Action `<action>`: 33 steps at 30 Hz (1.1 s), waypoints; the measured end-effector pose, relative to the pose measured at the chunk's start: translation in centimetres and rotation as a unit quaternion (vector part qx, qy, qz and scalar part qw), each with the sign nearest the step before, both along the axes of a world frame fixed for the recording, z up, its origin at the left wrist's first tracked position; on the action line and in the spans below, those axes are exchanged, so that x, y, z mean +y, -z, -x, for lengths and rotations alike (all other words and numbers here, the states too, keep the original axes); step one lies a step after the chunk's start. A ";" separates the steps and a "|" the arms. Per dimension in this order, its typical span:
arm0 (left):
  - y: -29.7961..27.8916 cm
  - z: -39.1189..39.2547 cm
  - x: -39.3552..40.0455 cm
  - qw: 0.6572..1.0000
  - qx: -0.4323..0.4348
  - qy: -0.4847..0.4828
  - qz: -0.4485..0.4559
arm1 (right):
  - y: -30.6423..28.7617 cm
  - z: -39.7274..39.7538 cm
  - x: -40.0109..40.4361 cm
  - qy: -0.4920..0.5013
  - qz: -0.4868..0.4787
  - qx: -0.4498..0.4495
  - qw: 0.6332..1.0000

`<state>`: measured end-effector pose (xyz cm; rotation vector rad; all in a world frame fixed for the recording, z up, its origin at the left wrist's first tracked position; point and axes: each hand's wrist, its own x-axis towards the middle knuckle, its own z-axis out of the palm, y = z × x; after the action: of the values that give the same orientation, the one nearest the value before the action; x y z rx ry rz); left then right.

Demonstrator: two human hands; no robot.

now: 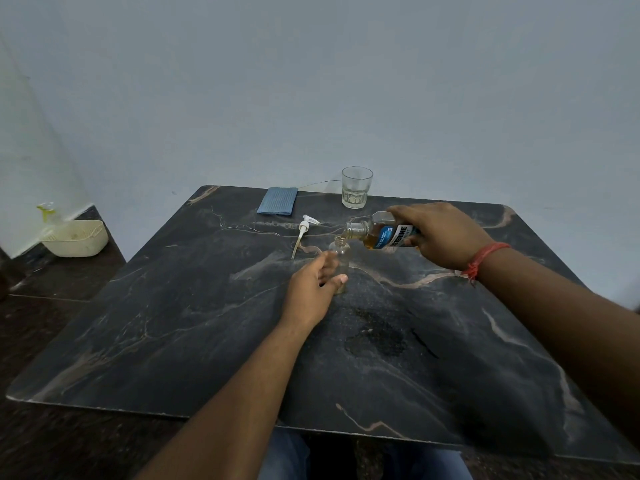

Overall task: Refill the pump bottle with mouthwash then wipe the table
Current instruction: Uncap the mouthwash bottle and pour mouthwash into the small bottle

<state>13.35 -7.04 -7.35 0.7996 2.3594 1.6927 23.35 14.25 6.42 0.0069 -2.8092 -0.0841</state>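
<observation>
Currently: dark marble-patterned bench [173, 323] carries everything. Your right hand [440, 233] grips the clear blue-labelled mouthwash bottle with amber liquid [384, 233], tipped near-horizontal, neck just over the mouth of the small clear glass pump bottle [341, 261]. Your left hand [311, 289] curls round that bottle, upright on the bench. Folded blue cloth [277, 200] and clear drinking glass [356, 187] sit at the far edge. White pump head with dip tube [303, 233] lies between cloth and bottle.
</observation>
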 end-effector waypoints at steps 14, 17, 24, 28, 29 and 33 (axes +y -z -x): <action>-0.1 -0.1 0.0 1.000 0.002 0.007 -0.007 | -0.2 0.2 0.2 -0.003 -0.016 -0.001 1.000; -0.1 -0.1 0.0 1.000 0.000 0.008 -0.005 | -0.2 0.3 0.3 -0.001 -0.020 0.000 1.000; 0.0 -0.1 0.0 1.000 -0.001 0.004 -0.011 | -0.1 0.5 0.4 0.009 -0.030 -0.014 0.999; 0.0 -0.1 0.0 1.000 -0.001 0.005 -0.013 | -0.1 0.5 0.5 0.011 -0.036 -0.016 0.999; 0.0 -0.2 -0.1 1.000 0.000 0.005 -0.013 | -0.1 0.5 0.6 0.011 -0.039 -0.016 0.999; -0.2 -0.2 -0.1 1.000 0.000 0.008 -0.016 | -0.2 0.6 0.6 0.009 -0.046 -0.017 0.999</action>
<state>13.55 -7.14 -7.19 0.8204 2.3249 1.7293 22.75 14.89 6.67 0.0039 -2.8378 -0.2183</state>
